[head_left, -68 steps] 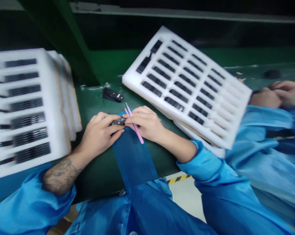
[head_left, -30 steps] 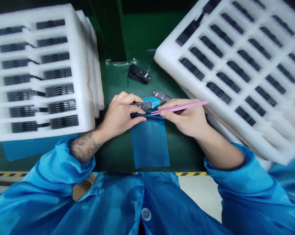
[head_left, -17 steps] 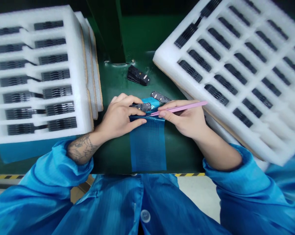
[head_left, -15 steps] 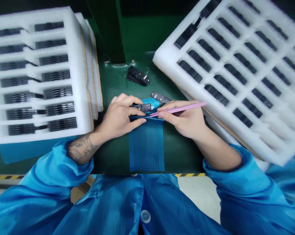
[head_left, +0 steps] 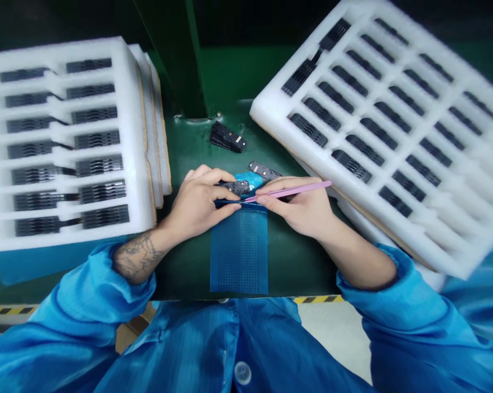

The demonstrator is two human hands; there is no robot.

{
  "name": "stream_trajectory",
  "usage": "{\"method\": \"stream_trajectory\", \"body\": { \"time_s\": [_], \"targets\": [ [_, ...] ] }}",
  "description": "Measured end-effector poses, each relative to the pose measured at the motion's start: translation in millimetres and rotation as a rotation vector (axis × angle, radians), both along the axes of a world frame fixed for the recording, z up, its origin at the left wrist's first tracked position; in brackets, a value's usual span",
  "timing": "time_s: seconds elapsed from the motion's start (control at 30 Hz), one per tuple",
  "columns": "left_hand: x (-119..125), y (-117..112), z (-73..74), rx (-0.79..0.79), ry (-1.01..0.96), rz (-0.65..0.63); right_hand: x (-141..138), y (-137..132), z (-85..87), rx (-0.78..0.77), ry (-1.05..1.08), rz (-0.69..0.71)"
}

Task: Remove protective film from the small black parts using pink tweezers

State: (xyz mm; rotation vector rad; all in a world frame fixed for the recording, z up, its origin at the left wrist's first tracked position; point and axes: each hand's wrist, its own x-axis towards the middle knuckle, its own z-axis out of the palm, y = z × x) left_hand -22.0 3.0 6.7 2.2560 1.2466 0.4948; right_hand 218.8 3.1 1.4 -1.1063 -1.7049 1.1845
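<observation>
Pink tweezers [head_left: 293,191] are gripped in my right hand [head_left: 306,210], their tips close to my left fingertips. My left hand [head_left: 199,199] has its thumb and index finger pinched on the raised, folded part of a blue sheet [head_left: 239,251] with rows of small dots. Just above that fold, a black circuit-board part [head_left: 236,188] lies under my left fingers. A second black part [head_left: 264,170] rests tilted beyond my right fingers. What the tweezer tips touch is too small to tell.
Behind my hands sits a small stack of black parts [head_left: 227,136]. White foam trays [head_left: 142,218] filled with black parts stand at the left, and another foam tray [head_left: 266,112] lies angled at the right. A green post [head_left: 175,60] rises at the back of the green table [head_left: 185,262].
The view has shifted slightly, so most things appear lower. My right hand and the tweezers have moved a little left, while my left hand keeps its pinch.
</observation>
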Motion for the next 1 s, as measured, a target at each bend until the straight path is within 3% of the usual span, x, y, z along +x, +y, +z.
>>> {"method": "stream_trajectory", "body": {
  "time_s": [0.8,1.0],
  "targets": [
    [1.1,-0.2,0.9,-0.012,0.014,0.007,-1.6,0.4,0.6,0.021,0.004,0.003],
    [0.6,-0.6,0.9,-0.025,0.02,0.016,-1.1,-1.5,0.2,-0.123,0.043,-0.211]
  ]
}}
